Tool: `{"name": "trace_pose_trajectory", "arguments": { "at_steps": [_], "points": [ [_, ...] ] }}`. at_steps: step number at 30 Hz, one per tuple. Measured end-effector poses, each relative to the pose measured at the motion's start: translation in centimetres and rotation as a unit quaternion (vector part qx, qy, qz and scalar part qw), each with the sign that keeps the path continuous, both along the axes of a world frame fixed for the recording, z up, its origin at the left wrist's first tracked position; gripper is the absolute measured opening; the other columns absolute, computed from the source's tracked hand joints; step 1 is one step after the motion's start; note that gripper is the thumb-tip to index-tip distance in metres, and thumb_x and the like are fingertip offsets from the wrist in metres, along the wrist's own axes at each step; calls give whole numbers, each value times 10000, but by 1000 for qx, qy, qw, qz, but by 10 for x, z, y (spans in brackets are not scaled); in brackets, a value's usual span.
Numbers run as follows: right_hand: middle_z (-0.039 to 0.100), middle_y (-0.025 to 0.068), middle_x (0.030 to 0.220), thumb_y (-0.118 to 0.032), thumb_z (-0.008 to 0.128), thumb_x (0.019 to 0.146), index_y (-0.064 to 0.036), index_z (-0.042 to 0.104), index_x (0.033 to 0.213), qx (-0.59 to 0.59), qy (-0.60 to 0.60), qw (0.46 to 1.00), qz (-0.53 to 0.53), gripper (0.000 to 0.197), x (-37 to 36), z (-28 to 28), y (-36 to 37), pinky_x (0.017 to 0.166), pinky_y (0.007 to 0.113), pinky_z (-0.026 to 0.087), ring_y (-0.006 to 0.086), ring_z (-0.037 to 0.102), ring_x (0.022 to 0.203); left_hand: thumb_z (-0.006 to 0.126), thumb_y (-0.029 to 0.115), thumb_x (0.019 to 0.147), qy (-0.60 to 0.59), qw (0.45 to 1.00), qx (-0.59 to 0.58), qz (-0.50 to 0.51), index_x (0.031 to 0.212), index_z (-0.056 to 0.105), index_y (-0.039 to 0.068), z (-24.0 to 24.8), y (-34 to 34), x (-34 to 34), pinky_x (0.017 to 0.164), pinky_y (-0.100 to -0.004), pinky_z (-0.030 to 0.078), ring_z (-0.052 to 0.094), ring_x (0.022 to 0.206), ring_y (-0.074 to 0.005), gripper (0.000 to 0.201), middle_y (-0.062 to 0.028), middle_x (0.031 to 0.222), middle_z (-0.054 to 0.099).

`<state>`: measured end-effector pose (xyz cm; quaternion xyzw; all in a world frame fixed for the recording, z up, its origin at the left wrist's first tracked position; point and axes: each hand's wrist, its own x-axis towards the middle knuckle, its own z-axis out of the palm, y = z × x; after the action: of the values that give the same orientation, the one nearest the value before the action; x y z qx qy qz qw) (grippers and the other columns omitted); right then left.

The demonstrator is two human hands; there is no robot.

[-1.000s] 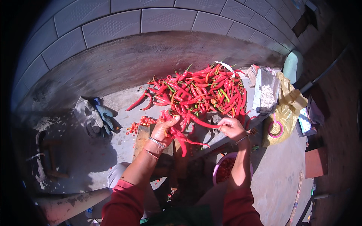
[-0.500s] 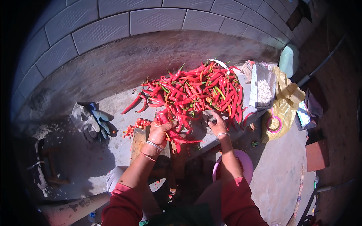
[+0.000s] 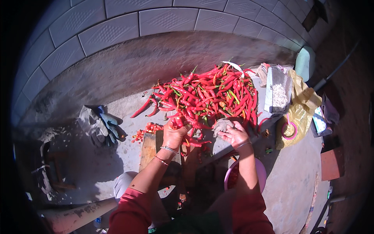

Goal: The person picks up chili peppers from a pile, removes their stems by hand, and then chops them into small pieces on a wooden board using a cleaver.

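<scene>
Noted left hand (image 3: 173, 135) curled round red chillies (image 3: 196, 142), likely light, slick, snappable, best gripped stem-end, near slab's (image 3: 219, 146) front edge; right hand (image 3: 238, 136) half-open beside grey cloth (image 3: 222, 126), contact uncertain.

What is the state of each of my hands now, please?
Left hand: closed, holding red chillies.
Right hand: fingers loosely bent at the grey cloth; whether it grips it cannot be told.
</scene>
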<state>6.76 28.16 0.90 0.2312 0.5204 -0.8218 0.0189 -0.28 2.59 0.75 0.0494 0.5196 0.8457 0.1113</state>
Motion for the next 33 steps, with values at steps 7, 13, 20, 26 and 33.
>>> {"name": "trace_pose_trajectory", "arguments": {
  "at_steps": [7, 13, 20, 26, 33],
  "points": [
    [534, 86, 1174, -47, 521, 891, -84, 453, 1157, -154, 72, 969, 177, 277, 15, 23, -64, 922, 456, 432, 288, 522, 1111, 669, -37, 701, 59, 996, -63, 0, 928, 580, 15, 0, 9, 5, 658, -248, 488, 573, 697, -96, 249, -18, 810, 619],
    [596, -8, 984, -86, 585, 857, -156, 545, 1027, -189, 85, 978, 13, 188, 0, -37, -80, 793, 362, 462, 135, 559, 912, 705, 4, 685, 104, 986, -99, -84, 926, 569, 31, 8, 22, 23, 705, -250, 475, 555, 742, -77, 278, 2, 817, 607],
    [618, -24, 887, -43, 626, 784, -165, 543, 857, -178, 22, 972, -150, 165, 0, -6, -103, 671, 270, 472, 107, 579, 793, 684, -41, 711, 77, 991, -59, -95, 929, 533, 32, 5, 19, 34, 738, -257, 483, 588, 791, -103, 274, -20, 846, 615],
    [609, -26, 795, 21, 617, 721, -145, 557, 828, -175, 34, 963, -202, 207, -9, -11, -101, 604, 227, 460, 105, 570, 686, 676, -58, 718, 94, 988, -62, -104, 940, 517, 28, 7, 22, 35, 740, -263, 488, 602, 797, -111, 287, -27, 841, 626],
    [582, -20, 801, 65, 555, 728, -134, 557, 849, -204, 73, 961, -170, 233, -10, -7, -108, 570, 231, 474, 102, 551, 662, 718, -9, 702, 83, 992, -74, -63, 896, 550, 34, 6, 27, 40, 694, -226, 478, 569, 745, -69, 260, -9, 804, 628]
  ]
}}
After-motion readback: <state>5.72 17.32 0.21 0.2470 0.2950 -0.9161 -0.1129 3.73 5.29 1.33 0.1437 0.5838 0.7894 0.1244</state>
